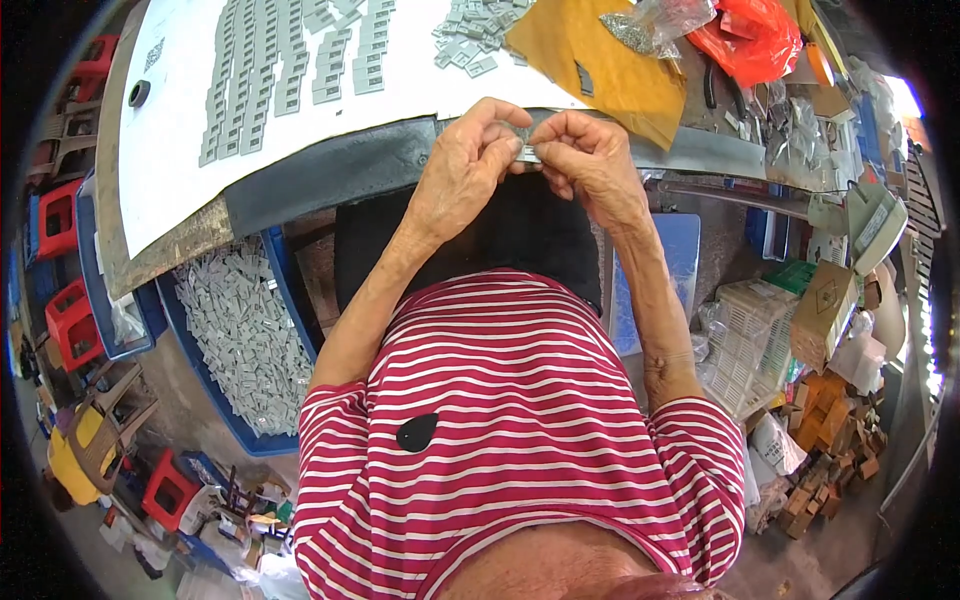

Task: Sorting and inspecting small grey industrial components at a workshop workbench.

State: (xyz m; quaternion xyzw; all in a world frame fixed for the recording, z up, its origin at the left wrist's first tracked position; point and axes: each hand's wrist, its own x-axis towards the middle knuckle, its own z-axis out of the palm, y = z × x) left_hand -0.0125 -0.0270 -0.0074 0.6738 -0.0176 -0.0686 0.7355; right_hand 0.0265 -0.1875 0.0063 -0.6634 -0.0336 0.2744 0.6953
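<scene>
Between the fingertips of both hands is a small light-grey piece [528, 154], held just in front of the table's near edge. My left hand [468, 160] pinches one end, its thumb and forefinger closed. My right hand [592, 165] grips the other end with curled fingers. Fingertips hide most of the piece. Rows of small grey rectangular pieces [330, 75] lie on the white table top [180, 120], with a loose pile of similar grey pieces [470, 45] to their right.
Brown paper [610, 90] lies right of the pile, under a clear bag of small metal parts [640, 30] and a red plastic bag [745, 40]. A black ring [139, 94] sits at the table's left. Below stands a blue bin [210, 400] full of grey pieces.
</scene>
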